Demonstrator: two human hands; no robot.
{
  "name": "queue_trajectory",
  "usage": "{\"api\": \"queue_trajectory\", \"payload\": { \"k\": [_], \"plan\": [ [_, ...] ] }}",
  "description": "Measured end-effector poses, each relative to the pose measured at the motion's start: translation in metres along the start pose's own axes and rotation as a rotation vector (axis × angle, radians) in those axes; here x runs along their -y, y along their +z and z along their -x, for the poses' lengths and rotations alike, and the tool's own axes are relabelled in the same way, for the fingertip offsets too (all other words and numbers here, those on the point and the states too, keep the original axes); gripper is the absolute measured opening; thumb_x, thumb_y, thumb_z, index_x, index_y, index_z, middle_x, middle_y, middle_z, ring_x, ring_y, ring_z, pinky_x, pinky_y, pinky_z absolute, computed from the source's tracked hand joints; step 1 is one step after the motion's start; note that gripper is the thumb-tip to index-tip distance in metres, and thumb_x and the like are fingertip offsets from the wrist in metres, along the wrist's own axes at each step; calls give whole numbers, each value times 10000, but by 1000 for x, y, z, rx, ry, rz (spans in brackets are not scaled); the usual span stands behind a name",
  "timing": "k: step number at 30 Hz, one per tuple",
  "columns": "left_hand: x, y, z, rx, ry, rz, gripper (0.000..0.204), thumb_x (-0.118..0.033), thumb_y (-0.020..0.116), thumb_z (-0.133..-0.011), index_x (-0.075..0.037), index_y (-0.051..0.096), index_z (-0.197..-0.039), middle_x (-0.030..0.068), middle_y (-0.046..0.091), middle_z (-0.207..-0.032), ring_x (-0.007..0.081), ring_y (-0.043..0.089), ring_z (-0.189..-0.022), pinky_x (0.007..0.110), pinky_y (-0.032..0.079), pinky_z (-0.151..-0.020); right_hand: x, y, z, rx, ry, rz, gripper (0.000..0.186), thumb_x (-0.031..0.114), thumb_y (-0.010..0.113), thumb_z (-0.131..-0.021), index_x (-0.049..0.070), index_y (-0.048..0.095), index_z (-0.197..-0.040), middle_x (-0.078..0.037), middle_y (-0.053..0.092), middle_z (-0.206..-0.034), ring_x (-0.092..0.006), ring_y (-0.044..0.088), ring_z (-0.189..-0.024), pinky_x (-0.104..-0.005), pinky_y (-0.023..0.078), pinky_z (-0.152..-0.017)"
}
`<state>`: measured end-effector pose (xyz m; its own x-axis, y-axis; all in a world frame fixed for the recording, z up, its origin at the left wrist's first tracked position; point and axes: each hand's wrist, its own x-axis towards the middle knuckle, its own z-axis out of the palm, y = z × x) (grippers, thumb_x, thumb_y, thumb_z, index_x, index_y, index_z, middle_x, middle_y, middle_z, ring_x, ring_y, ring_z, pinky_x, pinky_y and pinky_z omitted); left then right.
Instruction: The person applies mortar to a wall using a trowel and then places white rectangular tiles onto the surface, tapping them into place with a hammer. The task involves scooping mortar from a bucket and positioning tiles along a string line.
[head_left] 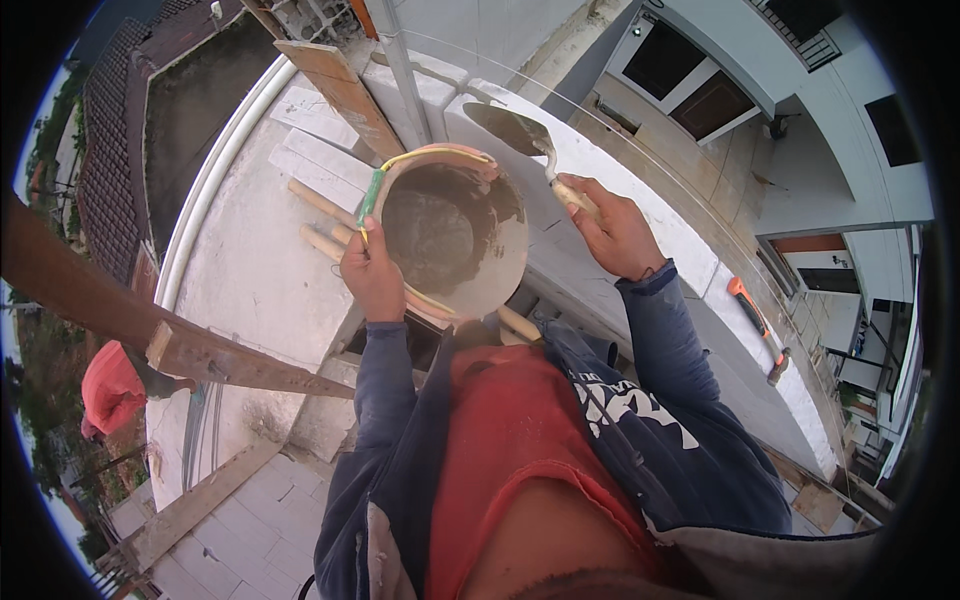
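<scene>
Bricklaying tools in two bare hands, directions read on a clock face centred on the view. The round bucket (506, 245), just inside 11 o'clock, has a pale, smeared inner wall and wet grey mortar (430, 225) at its bottom. At about 9:30, the left hand (375, 278) is closed on its yellow handle (408, 155) beside the green sleeve (371, 197); some fingers are hidden. At 2 o'clock, the right hand (618, 235) is wrapped around the pale grip of a trowel (507, 128), whose leaf-shaped, mortar-coated blade points toward 12 over the white block wall (690, 262); contact cannot be judged. A hammer (748, 307) with an orange-and-black handle lies on the wall at 3. A rough wooden board (340, 92) leans at 11. Large white lettering (640, 412) marks the dark jacket (690, 470) at 4.
</scene>
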<state>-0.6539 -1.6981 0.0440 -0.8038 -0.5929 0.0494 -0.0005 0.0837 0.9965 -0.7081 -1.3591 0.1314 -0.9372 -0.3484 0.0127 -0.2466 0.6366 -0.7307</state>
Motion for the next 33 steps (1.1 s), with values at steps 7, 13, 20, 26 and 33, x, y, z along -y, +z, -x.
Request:
{"api": "queue_trajectory", "payload": {
  "k": [7, 13, 20, 26, 33],
  "plan": [
    [-60, 50, 45, 195, 159, -122, 521, -335, 657, -1112, -53, 493, -706, -84, 373, -673, 41, 310, -672, 284, 248, -578, -42, 71, 49, 246, 167, 149, 443, 229, 556, -1036, 76, 582, -1451, -299, 733, -1030, -492, 703, -961, -598, 531, -880],
    [-73, 75, 88, 254, 222, -136, 505, -320, 661, -1113, -67, 510, -703, -91, 394, -684, 34, 318, -684, 269, 244, -588, -98, 123, 111, 289, 432, -681, 423, 232, 510, -1107, 91, 516, -1506, -193, 708, -881, -293, 664, -588, -438, 528, -531],
    [-34, 67, 83, 36, 11, 86, 451, -344, 623, -1128, -22, 676, -816, -89, 480, -748, 33, 373, -733, 255, 315, -639, -96, 41, 141, 433, 579, -1320, 414, 246, 485, -1148, 98, 480, -1535, -77, 633, -821, -111, 538, -471, -254, 428, -383],
    [-29, 65, 79, 15, -63, 182, 416, -346, 599, -1140, 6, 761, -989, -87, 559, -791, 23, 426, -746, 239, 370, -667, -65, -13, 103, 400, 459, -1292, 430, 239, 492, -1148, 100, 459, -1554, -98, 642, -872, -108, 534, -477, -238, 421, -388],
    [-10, 41, 55, -93, -135, 353, 427, -351, 573, -1153, 34, 755, -1129, -24, 685, -944, 36, 534, -849, 236, 443, -756, -26, -50, 42, 385, 391, -1109, 464, 218, 531, -1114, 97, 461, -1557, -131, 654, -871, -108, 517, -431, -233, 420, -371]
  ]
}}
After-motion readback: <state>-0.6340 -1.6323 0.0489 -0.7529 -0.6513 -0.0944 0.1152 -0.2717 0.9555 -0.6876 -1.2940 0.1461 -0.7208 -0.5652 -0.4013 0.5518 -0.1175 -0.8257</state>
